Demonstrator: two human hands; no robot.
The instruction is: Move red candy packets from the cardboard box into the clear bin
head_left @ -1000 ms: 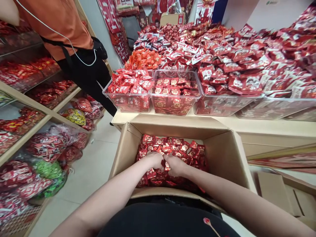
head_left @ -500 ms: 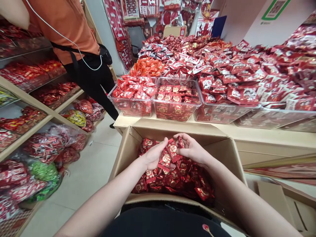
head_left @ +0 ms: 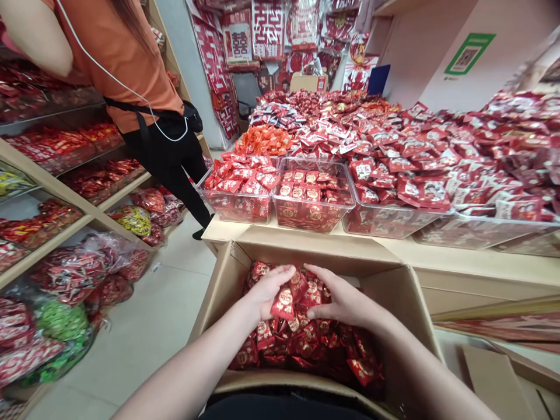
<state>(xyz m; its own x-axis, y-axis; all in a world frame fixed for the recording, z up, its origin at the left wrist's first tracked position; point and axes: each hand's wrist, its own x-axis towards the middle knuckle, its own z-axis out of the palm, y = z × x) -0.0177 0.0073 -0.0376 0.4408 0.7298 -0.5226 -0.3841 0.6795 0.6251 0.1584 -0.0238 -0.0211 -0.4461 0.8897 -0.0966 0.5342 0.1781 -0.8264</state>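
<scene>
An open cardboard box (head_left: 306, 245) holds a heap of small red packets (head_left: 301, 341) with gold print. Inside it, my left hand (head_left: 266, 291) is curled around a few red packets (head_left: 284, 300), its thumb over the top. To its right, my right hand (head_left: 341, 297) has its thumb and fingers spread, close to other packets between the hands; no packet is clearly gripped in it. Behind the box, a clear bin (head_left: 312, 205) contains neat rows of similar red packets.
More clear bins (head_left: 236, 201) of red packets line the counter (head_left: 376, 240). A person in an orange top (head_left: 131, 76) stands at the left by shelves (head_left: 48, 175). Bagged goods (head_left: 65, 318) lie low at the left. Cardboard pieces (head_left: 494, 379) are at the lower right.
My right hand has opened and no longer pinches a packet. My left hand has closed around its packets. The view has tilted up, so the counter and box appear lower.
</scene>
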